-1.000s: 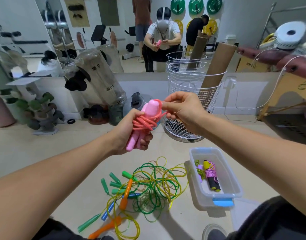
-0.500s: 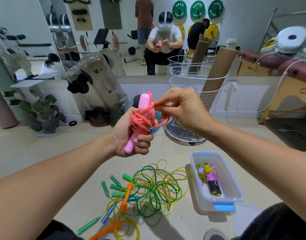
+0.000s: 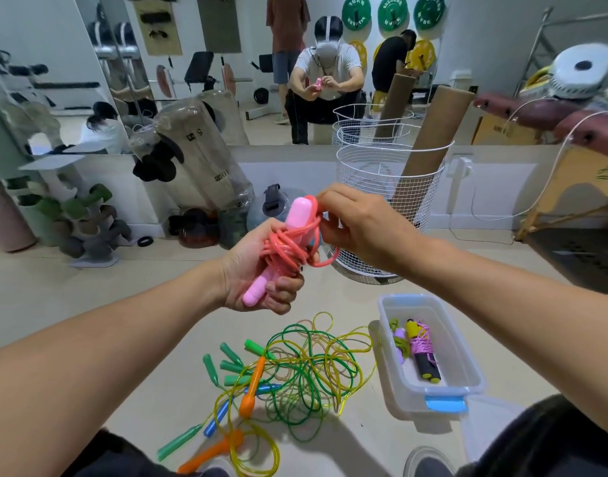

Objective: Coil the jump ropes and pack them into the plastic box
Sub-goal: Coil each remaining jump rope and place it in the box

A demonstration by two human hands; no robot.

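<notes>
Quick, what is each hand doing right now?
Left hand: closed around the pink jump rope, gripping its handles.
Right hand: fingers pinching the pink cord near the top of the handles.

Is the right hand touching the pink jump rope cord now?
Touching. The head view shows the right hand pinching the pink jump rope cord near the pink handle top, while the left hand grips the bundle.

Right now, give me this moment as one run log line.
left hand: holds pink jump rope | right hand: pinches cord loop | plastic box: two coiled ropes
</notes>
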